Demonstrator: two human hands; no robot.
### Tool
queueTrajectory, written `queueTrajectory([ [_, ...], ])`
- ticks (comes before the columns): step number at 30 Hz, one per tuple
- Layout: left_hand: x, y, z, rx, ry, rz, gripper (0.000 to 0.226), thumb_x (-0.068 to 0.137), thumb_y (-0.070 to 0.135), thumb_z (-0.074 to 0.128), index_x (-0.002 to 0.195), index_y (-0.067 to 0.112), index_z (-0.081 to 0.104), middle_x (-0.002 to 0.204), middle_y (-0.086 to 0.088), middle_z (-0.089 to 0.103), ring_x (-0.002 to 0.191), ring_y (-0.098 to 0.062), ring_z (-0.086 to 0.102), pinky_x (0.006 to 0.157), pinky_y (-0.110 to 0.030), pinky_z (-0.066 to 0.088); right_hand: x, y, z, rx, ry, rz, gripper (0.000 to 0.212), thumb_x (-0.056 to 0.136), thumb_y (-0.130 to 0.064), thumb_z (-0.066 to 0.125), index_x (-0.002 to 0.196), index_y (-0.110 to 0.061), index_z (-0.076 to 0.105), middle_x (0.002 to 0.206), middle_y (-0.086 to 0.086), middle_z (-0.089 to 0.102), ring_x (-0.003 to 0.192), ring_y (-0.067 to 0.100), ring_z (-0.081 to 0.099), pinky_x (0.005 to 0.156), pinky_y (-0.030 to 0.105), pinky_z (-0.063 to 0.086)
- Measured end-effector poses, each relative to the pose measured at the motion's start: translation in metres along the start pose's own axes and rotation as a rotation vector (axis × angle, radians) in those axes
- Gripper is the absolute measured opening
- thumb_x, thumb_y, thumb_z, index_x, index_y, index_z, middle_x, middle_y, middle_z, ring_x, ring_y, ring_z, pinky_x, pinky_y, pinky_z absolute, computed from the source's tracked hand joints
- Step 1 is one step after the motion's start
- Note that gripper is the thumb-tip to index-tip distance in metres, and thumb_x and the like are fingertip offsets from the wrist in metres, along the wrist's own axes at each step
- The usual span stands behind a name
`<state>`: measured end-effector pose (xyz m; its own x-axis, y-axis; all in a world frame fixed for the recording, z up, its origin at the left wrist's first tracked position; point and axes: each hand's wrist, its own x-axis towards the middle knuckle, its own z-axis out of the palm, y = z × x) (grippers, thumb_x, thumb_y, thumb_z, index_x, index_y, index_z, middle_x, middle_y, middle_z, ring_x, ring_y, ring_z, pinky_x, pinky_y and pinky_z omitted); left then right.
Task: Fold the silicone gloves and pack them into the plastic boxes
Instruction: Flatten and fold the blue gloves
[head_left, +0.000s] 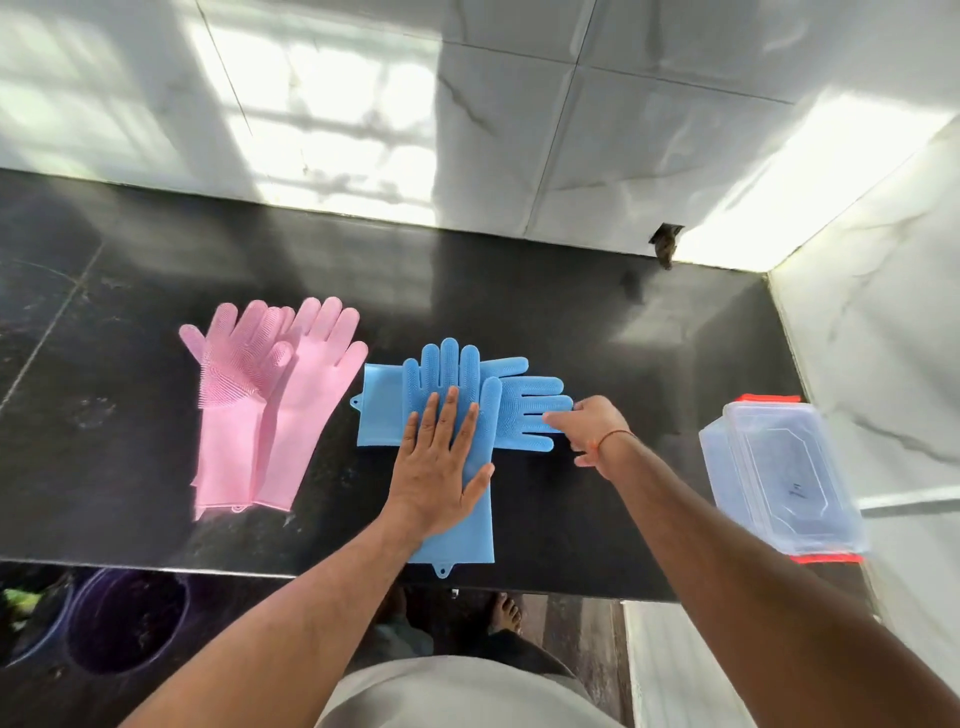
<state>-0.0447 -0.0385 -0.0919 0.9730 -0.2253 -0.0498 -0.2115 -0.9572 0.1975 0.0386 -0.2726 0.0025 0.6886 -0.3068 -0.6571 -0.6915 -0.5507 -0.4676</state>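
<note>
Two blue silicone gloves lie crossed on the black counter (130, 364). One blue glove (467, 540) runs toward me with its cuff at the counter's front edge. The other blue glove (530, 400) lies sideways under it, fingers pointing right. My left hand (439, 467) presses flat, fingers spread, on the upright glove. My right hand (592, 428) pinches the fingertips of the sideways glove. A pair of pink gloves (275, 405) lies flat at the left. Clear plastic boxes (779, 473) with orange-red clips are stacked at the right.
A white tiled wall rises behind the counter and another closes its right side. A small dark hole (666, 241) shows in the back wall. Below the front edge stand a dark bucket (124, 618) and my feet (504, 613).
</note>
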Motion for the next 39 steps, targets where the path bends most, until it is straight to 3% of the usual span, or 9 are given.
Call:
queueTrajectory([
  [2, 0.001, 0.0, -0.001, 0.012, -0.011, 0.001, 0.088, 0.108, 0.071, 0.023, 0.175, 0.025, -0.011, 0.183, -0.006, -0.021, 0.169, -0.032, -0.016, 0.138, -0.055, 0.005, -0.007, 0.007, 0.019, 0.144, -0.007, 0.04, 0.038, 0.085, -0.028, 0.079, 0.117, -0.009, 0.07, 0.094, 0.005, 0.07, 0.075, 0.023, 0.064, 0.085, 0.045, 0.067],
  [5, 0.001, 0.001, -0.002, 0.024, -0.024, 0.003, 0.089, 0.108, 0.072, 0.022, 0.175, 0.025, -0.012, 0.182, -0.007, -0.021, 0.169, -0.033, -0.016, 0.138, -0.054, 0.004, -0.016, 0.007, 0.042, 0.384, -0.009, 0.061, 0.036, 0.084, -0.026, 0.087, 0.113, -0.013, 0.069, 0.104, 0.008, 0.077, 0.088, 0.02, 0.074, 0.089, 0.051, 0.065],
  [9, 0.0, 0.002, -0.003, 0.017, -0.033, 0.001, 0.088, 0.108, 0.072, 0.022, 0.175, 0.025, -0.01, 0.183, -0.008, -0.02, 0.169, -0.032, -0.016, 0.138, -0.053, 0.002, -0.028, -0.001, 0.066, 0.654, -0.132, 0.108, 0.021, 0.086, -0.021, 0.089, 0.097, -0.022, 0.071, 0.098, -0.007, 0.072, 0.091, 0.008, 0.061, 0.086, 0.041, 0.052],
  [14, -0.002, 0.001, -0.004, -0.013, -0.022, -0.011, 0.088, 0.108, 0.073, 0.022, 0.176, 0.026, -0.006, 0.183, -0.006, -0.017, 0.17, -0.03, -0.013, 0.138, -0.052, 0.002, -0.032, -0.005, 0.081, 0.733, -0.04, -0.019, 0.014, 0.097, -0.024, 0.077, 0.109, -0.021, 0.071, 0.109, 0.001, 0.077, 0.097, 0.015, 0.069, 0.078, 0.038, 0.06],
  [18, -0.004, 0.0, -0.005, -0.076, -0.002, -0.022, 0.092, 0.105, 0.077, 0.027, 0.176, 0.028, -0.007, 0.184, -0.005, -0.011, 0.171, -0.027, -0.008, 0.139, -0.048, 0.002, -0.025, -0.003, 0.067, 0.688, 0.096, -0.129, 0.016, 0.099, -0.024, 0.072, 0.11, -0.017, 0.064, 0.107, 0.005, 0.072, 0.098, 0.02, 0.066, 0.101, 0.055, 0.06],
  [20, -0.005, 0.0, -0.005, -0.085, 0.002, -0.015, 0.092, 0.105, 0.079, 0.024, 0.175, 0.029, -0.009, 0.185, -0.003, -0.011, 0.171, -0.025, -0.008, 0.139, -0.047, 0.003, -0.023, -0.004, 0.059, 0.682, 0.139, -0.179, 0.011, 0.099, -0.022, 0.072, 0.104, -0.02, 0.062, 0.103, 0.002, 0.069, 0.095, 0.018, 0.063, 0.101, 0.058, 0.058],
  [26, -0.007, -0.002, -0.005, -0.116, 0.025, -0.002, 0.084, 0.108, 0.075, 0.01, 0.175, 0.03, -0.012, 0.184, 0.0, -0.016, 0.17, -0.024, -0.011, 0.139, -0.048, 0.004, -0.024, -0.013, 0.039, 0.834, 0.179, -0.275, 0.015, 0.1, -0.01, 0.067, 0.098, -0.022, 0.059, 0.105, 0.005, 0.066, 0.099, 0.019, 0.066, 0.087, 0.047, 0.067],
  [35, -0.008, -0.002, -0.008, -0.065, 0.012, -0.039, 0.08, 0.108, 0.069, 0.002, 0.175, 0.027, -0.012, 0.184, -0.004, -0.017, 0.17, -0.027, -0.014, 0.138, -0.048, -0.001, -0.027, -0.025, -0.027, 1.059, 0.291, -0.381, 0.02, 0.103, -0.01, 0.067, 0.114, -0.026, 0.061, 0.118, 0.004, 0.073, 0.11, 0.024, 0.077, 0.076, 0.05, 0.069],
  [39, -0.005, 0.001, -0.009, -0.02, -0.032, -0.047, 0.078, 0.108, 0.069, 0.006, 0.175, 0.032, -0.006, 0.183, -0.005, -0.017, 0.169, -0.032, -0.016, 0.138, -0.053, 0.001, -0.035, -0.023, -0.075, 0.95, 0.258, -0.47, 0.026, 0.103, -0.012, 0.067, 0.12, -0.032, 0.061, 0.123, 0.005, 0.073, 0.109, 0.025, 0.077, 0.072, 0.05, 0.069],
])
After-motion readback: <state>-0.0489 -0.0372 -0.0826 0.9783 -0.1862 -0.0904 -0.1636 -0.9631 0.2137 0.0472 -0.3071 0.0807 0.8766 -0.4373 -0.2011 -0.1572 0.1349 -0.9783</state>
